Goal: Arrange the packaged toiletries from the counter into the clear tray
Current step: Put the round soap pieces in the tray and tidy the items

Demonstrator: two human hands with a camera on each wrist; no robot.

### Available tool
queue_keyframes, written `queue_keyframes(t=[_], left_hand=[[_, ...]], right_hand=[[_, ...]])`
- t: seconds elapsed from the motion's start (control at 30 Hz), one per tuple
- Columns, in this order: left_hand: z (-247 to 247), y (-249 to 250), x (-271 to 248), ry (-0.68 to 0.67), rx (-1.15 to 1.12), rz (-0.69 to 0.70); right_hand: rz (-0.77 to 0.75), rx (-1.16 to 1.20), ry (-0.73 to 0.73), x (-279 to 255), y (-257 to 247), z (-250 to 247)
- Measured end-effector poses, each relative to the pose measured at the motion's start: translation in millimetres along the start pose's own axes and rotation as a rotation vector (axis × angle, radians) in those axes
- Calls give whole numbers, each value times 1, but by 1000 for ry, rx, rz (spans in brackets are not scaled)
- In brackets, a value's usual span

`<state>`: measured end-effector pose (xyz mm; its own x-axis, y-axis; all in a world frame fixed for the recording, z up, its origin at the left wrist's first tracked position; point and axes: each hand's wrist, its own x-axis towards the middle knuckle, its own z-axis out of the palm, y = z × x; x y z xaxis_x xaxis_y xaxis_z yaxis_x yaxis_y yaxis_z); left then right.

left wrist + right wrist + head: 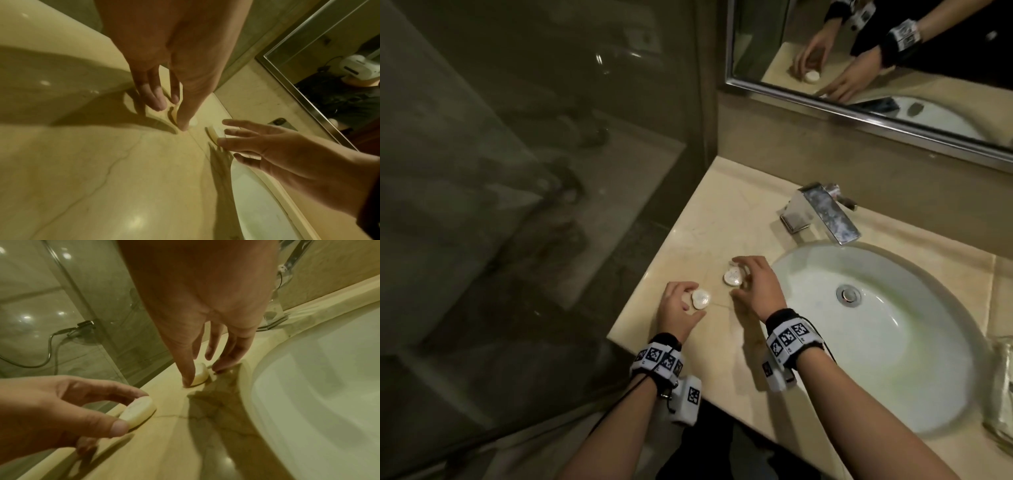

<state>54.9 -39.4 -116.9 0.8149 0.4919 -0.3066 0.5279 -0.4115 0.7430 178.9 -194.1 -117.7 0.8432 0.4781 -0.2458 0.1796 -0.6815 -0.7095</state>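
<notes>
From the head view, two small round wrapped soaps lie on the beige table left of the sink [893,342]: the left hand [676,308] curls finger and thumb round the nearer soap [701,297], and the right hand [756,284] arches over the farther soap [732,277]. A glassy shape at the right edge [1001,387] may be the clear tray; it is too cut off to tell. The left wrist view shows the left thumb down at its soap's edge, though the packet is mostly hidden. The right wrist view shows the right hand's thumb and fingers [224,363] bracketing the farther soap, touching its rim, not yet lifted. These look light, stiff little pucks in slick film, so a pinch across the rim should hold best.
</notes>
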Motion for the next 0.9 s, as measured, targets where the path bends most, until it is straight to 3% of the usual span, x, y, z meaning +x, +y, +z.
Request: queue_keyframes(t=[0.23, 0.43, 0.77, 0.9], left_hand=[[4, 6, 16, -35, 37, 60], [26, 41, 17, -100, 13, 85], [157, 169, -24, -321, 1, 371], [221, 225, -54, -421, -14, 420]], right_hand=[[-4, 24, 29, 7, 4, 4], [50, 126, 97, -17, 24, -32], [209, 202, 403, -118, 126, -168], [288, 230, 538, -172, 177, -224]])
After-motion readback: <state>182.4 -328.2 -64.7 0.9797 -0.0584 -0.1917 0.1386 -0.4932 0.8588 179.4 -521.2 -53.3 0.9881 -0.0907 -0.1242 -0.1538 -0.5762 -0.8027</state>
